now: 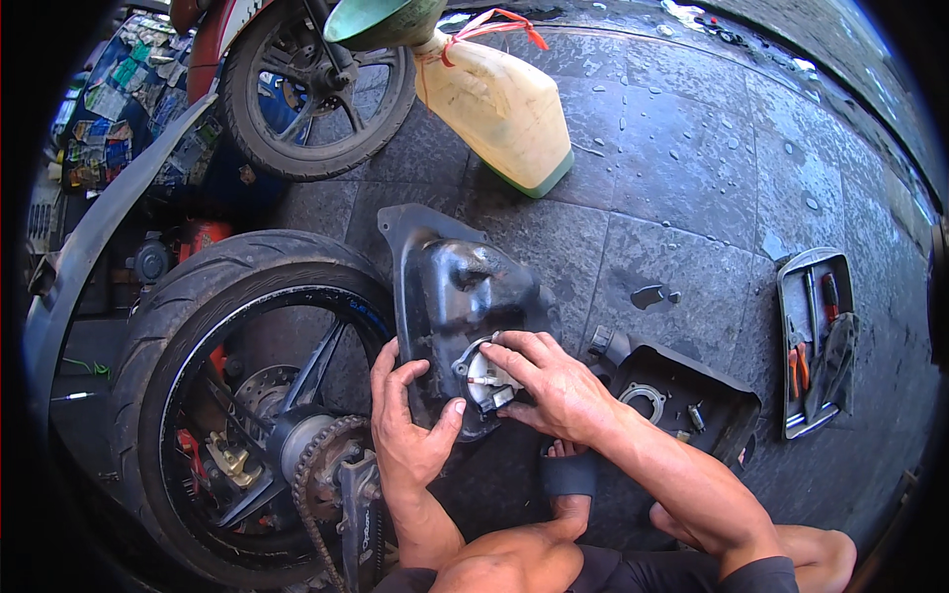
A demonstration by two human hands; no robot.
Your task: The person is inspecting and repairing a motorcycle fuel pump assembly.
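A black metal fuel tank [465,287] lies on the floor in front of me, its moulded side up. At its near end sits a round, pale fuel pump unit [484,381] with a metal flange and small fittings. My right hand [554,385] has its fingers and thumb closed around the pump's right side. On the tank's left edge, my left hand [410,425] rests with fingers curled against the rim and the thumb over the near end. Whether the pump is seated in the tank's opening is hidden by my hands.
A motorcycle rear wheel [148,366] with chain and sprocket stands close on the left. A black tray [727,390] holding a metal ring [645,400] and small parts is right. Farther right lies a tool tray [786,296]; beyond the tank stands a jug [504,109] with a funnel [381,22].
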